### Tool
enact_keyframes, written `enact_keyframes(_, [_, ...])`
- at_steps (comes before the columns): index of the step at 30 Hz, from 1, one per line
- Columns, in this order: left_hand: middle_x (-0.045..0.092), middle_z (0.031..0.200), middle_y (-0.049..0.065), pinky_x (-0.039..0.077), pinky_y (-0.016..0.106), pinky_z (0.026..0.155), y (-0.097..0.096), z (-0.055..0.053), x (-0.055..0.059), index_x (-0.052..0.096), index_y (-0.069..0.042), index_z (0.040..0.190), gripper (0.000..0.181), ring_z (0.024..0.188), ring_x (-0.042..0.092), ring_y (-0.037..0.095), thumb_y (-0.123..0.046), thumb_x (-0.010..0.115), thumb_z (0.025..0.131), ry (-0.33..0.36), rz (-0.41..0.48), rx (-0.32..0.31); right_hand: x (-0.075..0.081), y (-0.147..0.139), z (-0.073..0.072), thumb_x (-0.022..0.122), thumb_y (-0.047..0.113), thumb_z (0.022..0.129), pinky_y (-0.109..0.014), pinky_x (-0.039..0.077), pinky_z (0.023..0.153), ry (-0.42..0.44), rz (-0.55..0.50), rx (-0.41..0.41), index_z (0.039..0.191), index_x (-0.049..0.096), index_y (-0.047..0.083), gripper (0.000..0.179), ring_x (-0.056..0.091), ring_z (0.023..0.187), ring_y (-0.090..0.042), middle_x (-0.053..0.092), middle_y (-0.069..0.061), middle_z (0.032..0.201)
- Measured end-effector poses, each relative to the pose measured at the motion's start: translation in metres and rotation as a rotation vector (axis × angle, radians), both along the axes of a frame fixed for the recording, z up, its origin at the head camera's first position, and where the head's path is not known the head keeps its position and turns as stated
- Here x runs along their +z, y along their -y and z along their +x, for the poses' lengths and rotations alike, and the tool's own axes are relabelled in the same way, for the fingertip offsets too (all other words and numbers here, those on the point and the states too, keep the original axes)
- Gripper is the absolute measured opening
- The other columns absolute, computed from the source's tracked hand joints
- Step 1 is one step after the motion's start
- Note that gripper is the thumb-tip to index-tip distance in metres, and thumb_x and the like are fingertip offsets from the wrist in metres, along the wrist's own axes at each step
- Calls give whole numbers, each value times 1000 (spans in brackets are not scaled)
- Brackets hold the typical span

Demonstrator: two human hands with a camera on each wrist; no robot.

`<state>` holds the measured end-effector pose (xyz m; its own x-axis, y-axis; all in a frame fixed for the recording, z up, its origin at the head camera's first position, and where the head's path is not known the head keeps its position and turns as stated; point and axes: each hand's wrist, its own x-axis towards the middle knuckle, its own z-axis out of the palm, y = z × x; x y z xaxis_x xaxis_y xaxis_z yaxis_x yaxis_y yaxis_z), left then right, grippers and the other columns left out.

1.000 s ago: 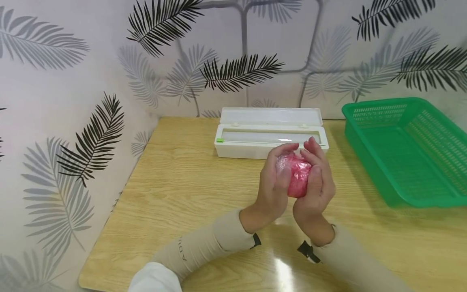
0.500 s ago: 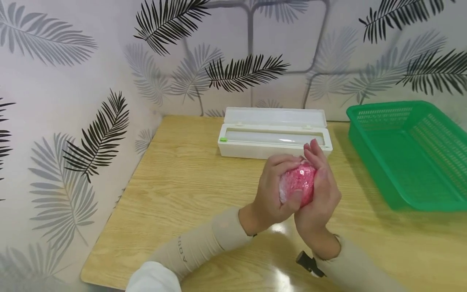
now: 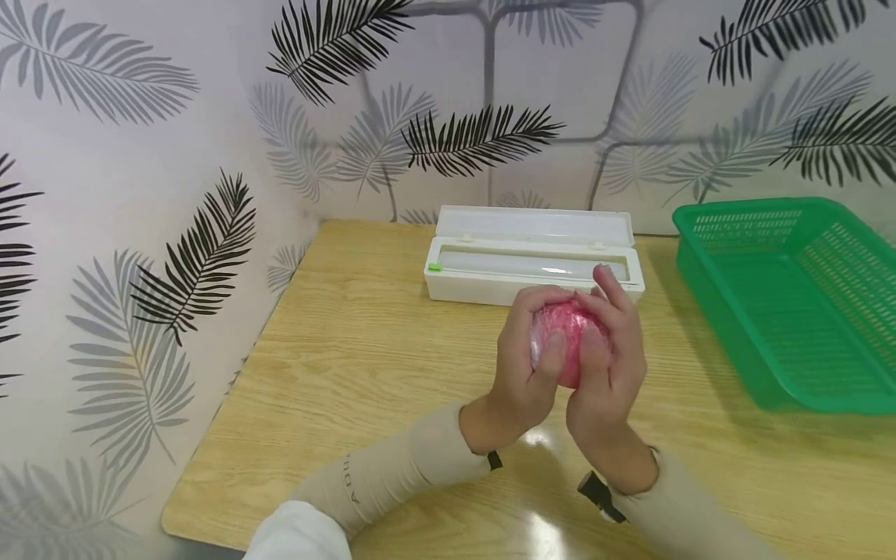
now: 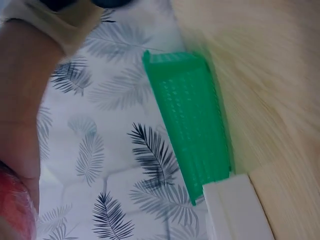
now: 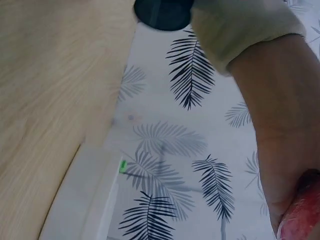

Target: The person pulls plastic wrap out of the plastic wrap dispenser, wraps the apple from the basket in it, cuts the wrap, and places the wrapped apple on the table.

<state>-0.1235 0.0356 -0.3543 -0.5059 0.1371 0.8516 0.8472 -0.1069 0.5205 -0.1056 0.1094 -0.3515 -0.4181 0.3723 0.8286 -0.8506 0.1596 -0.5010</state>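
A round red thing wrapped in shiny clear film (image 3: 570, 317) is cupped between both hands, above the table in the head view. My left hand (image 3: 519, 362) curls round its left side, thumb pressed on the near face. From the right, my right hand (image 3: 617, 369) grips it, its thumb beside the left one and one fingertip sticking up. Fingers hide much of its sides. Only an edge of the red thing (image 4: 14, 207) shows at the lower left of the left wrist view. In the right wrist view, part of the red thing (image 5: 302, 220) appears at the lower right.
Behind the hands, a white cling film dispenser (image 3: 465, 289) stands with its lid raised, a green slider (image 3: 435, 267) at its left end. A green plastic basket (image 3: 728, 327) sits at the right. The wooden table (image 3: 336, 327) meets a leaf-patterned wall (image 3: 434, 70).
Both hands have kept hold of the wrapped red thing, shifting their grip round it. The left thumb has moved from its lower edge up onto its face. The head view has shifted slightly left.
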Motion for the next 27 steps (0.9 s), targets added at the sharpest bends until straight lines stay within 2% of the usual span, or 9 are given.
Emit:
enact_keyframes(3, [49, 104, 28, 55, 29, 71, 2, 5, 10, 40, 15, 110, 38, 87, 57, 34, -16, 32, 90, 99, 39, -59, 4, 2, -4, 49, 22, 94, -52, 38, 98, -132, 81, -84, 90, 56, -15, 38, 48, 114, -42, 59, -26, 107])
enact_keyframes(5, [51, 102, 29, 56, 31, 68, 4, 7, 12, 41, 15, 110, 36, 85, 57, 36, -12, 32, 88, 162, 60, -88, 6, 2, -7, 51, 26, 93, -55, 38, 96, -212, 130, -130, 87, 58, -13, 41, 52, 108, -42, 60, -26, 100])
enact_keyframes(8, [53, 101, 29, 56, 33, 66, 4, 5, 8, 42, 14, 111, 35, 83, 58, 33, -8, 29, 88, 265, 89, -132, 8, 2, -10, 53, 28, 92, -53, 44, 91, -306, 207, -209, 83, 61, -10, 41, 57, 100, -41, 63, -24, 92])
enact_keyframes(11, [54, 100, 29, 56, 30, 65, 5, 0, 3, 43, 13, 112, 35, 81, 59, 23, -11, 26, 93, 353, 115, -187, 7, 0, -13, 54, 32, 91, -49, 48, 88, -378, 288, -279, 82, 65, -7, 41, 59, 95, -42, 66, -21, 91])
enact_keyframes(15, [53, 98, 28, 54, 24, 65, 6, -6, 1, 46, 12, 112, 41, 79, 57, 13, -20, 24, 100, 467, 111, -257, 5, -3, -17, 57, 35, 89, -43, 50, 86, -474, 378, -315, 79, 67, -4, 41, 60, 89, -41, 67, -19, 87])
enact_keyframes(19, [55, 98, 29, 53, 21, 64, 7, -8, -1, 50, 11, 113, 49, 76, 59, 9, -27, 22, 102, 591, 88, -295, 5, -2, -21, 58, 30, 88, -41, 53, 78, -533, 360, -345, 71, 65, -4, 39, 61, 77, -40, 66, -18, 76])
enact_keyframes(22, [58, 100, 28, 53, 21, 63, 7, -8, -2, 53, 10, 113, 49, 75, 60, 8, -27, 22, 102, 657, 70, -291, 2, 0, -23, 56, 27, 88, -44, 53, 67, -549, 318, -387, 68, 65, -5, 38, 60, 69, -39, 66, -18, 71])
enact_keyframes(27, [59, 94, 28, 51, 19, 54, 8, -5, 3, 54, 11, 110, 42, 65, 59, 6, -17, 23, 102, 681, 40, -268, -4, 1, -25, 52, 22, 89, -46, 50, 61, -580, 308, -427, 68, 65, -5, 36, 59, 65, -39, 66, -17, 70])
